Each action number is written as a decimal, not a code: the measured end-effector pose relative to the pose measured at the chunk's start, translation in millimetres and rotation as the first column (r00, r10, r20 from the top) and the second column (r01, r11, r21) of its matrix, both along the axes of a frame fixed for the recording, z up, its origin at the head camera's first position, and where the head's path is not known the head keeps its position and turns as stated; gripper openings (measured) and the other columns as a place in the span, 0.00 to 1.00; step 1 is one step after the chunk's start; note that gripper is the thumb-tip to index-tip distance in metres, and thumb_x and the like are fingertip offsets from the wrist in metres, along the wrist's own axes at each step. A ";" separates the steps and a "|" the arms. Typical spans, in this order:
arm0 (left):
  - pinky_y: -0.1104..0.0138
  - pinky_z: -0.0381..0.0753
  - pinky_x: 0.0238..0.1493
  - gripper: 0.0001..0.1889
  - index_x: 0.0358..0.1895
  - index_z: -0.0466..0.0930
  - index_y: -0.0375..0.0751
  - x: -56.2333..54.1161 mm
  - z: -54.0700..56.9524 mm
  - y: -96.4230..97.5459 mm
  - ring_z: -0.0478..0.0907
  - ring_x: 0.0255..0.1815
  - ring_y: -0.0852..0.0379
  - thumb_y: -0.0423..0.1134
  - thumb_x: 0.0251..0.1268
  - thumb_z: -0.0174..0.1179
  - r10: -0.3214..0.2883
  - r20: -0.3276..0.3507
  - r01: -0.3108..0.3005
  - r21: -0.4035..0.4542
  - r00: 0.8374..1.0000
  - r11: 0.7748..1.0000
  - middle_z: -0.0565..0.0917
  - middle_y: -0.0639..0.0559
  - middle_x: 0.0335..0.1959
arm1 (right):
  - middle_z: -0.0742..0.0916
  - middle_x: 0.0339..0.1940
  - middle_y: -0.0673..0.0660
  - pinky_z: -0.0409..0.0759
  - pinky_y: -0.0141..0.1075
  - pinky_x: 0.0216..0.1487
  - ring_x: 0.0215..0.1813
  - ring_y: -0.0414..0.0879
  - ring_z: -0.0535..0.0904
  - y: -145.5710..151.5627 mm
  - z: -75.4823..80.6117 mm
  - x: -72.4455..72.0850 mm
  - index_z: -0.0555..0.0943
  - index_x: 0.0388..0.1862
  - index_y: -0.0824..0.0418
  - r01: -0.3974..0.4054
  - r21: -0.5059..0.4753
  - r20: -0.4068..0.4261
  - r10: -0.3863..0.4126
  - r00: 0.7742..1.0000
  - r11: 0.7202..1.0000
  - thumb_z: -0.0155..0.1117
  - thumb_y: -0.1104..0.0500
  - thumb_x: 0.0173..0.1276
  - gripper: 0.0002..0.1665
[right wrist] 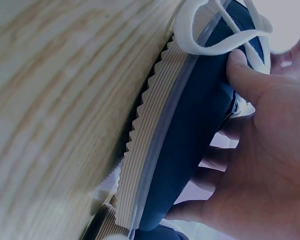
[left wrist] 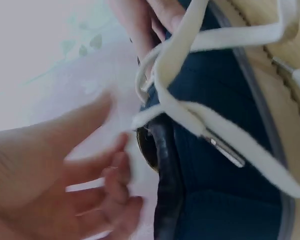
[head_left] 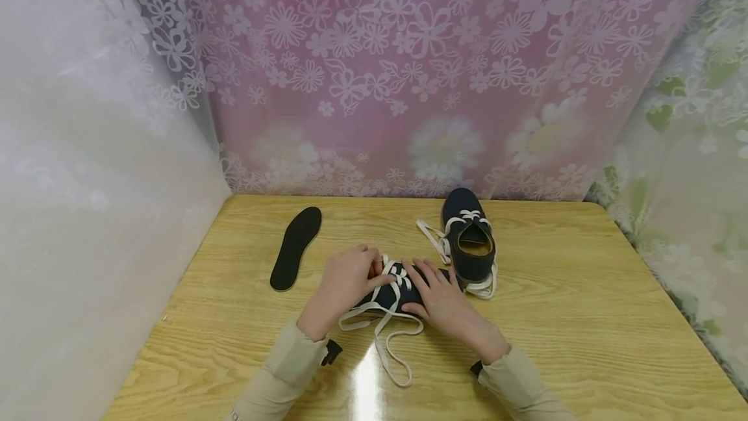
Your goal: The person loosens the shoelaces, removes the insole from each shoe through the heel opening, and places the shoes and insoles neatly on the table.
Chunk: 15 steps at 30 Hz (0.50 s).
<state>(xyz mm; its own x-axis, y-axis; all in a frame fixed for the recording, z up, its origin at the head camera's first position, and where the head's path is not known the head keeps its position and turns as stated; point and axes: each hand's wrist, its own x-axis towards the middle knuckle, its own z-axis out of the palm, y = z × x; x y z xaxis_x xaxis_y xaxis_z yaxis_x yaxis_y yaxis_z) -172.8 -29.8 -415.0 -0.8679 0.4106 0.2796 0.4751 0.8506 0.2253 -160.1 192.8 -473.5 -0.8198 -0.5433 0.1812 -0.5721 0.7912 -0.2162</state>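
Observation:
A navy canvas sneaker lies crosswise in front of me, its toe to the right. Over the toe end spreads my right hand. In the right wrist view, that hand holds the sneaker between the thumb, pressed near the laces, and the fingers on the far side. My left hand hovers by the shoe opening, thumb stretched toward the lacing. The left wrist view shows its fingers loosely bent, blurred and holding nothing. White laces with metal tips cross the upper, and one loose end trails onto the table.
A second navy sneaker with loose white laces stands behind the right hand, close to the first one's toe. To the left lies a black insole. The wooden table ends at a pink floral curtain.

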 end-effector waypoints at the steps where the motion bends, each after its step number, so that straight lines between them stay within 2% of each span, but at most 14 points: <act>1: 0.72 0.66 0.18 0.17 0.24 0.76 0.52 3.0 -0.7 -1.6 0.67 0.17 0.64 0.54 0.58 0.73 -0.018 0.020 0.019 -0.031 1.000 0.999 0.73 0.59 0.21 | 0.70 0.74 0.69 0.58 0.75 0.66 0.75 0.68 0.65 0.2 0.4 0.0 0.60 0.81 0.61 0.001 -0.002 -0.003 -0.001 1.000 1.000 0.65 0.44 0.72 0.46; 4: 0.71 0.66 0.18 0.18 0.22 0.74 0.52 7.3 -0.8 -4.0 0.67 0.17 0.64 0.50 0.58 0.75 -0.046 0.079 0.051 -0.064 0.996 0.997 0.72 0.60 0.19 | 0.70 0.74 0.69 0.58 0.75 0.66 0.75 0.68 0.65 0.8 1.5 0.2 0.61 0.81 0.61 0.003 -0.012 0.002 -0.003 1.000 1.000 0.65 0.44 0.71 0.46; 6: 0.71 0.66 0.17 0.16 0.25 0.75 0.51 5.2 0.5 -4.0 0.67 0.16 0.64 0.46 0.61 0.74 -0.043 0.068 0.046 -0.043 0.997 0.998 0.74 0.60 0.18 | 0.70 0.74 0.70 0.58 0.75 0.66 0.75 0.69 0.65 0.9 2.3 0.3 0.61 0.81 0.61 0.003 -0.017 0.007 -0.003 1.000 1.000 0.65 0.45 0.71 0.46; 11: 0.74 0.62 0.14 0.10 0.34 0.78 0.48 -6.5 15.0 1.0 0.68 0.13 0.66 0.46 0.70 0.67 0.013 -0.048 -0.008 0.095 0.999 0.995 0.82 0.58 0.21 | 0.70 0.74 0.69 0.59 0.75 0.66 0.74 0.69 0.65 0.4 1.1 -0.8 0.60 0.81 0.60 -0.004 -0.011 -0.004 0.004 1.000 1.000 0.65 0.44 0.71 0.47; 15: 0.74 0.61 0.12 0.08 0.40 0.79 0.46 -14.5 27.1 7.9 0.73 0.14 0.65 0.45 0.73 0.63 0.057 -0.118 -0.028 0.234 0.991 0.972 0.88 0.54 0.31 | 0.70 0.74 0.69 0.59 0.75 0.66 0.75 0.68 0.65 -0.2 -0.5 -1.1 0.59 0.82 0.59 -0.007 -0.009 -0.007 0.007 1.000 1.000 0.65 0.44 0.71 0.47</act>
<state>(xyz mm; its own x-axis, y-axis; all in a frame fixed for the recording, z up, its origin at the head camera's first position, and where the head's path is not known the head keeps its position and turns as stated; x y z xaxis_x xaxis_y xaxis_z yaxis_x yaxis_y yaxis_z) -187.3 -21.9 -387.9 -0.8360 0.2855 0.4687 0.4760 0.8023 0.3602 -161.2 192.6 -474.0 -0.8145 -0.5474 0.1919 -0.5793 0.7850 -0.2194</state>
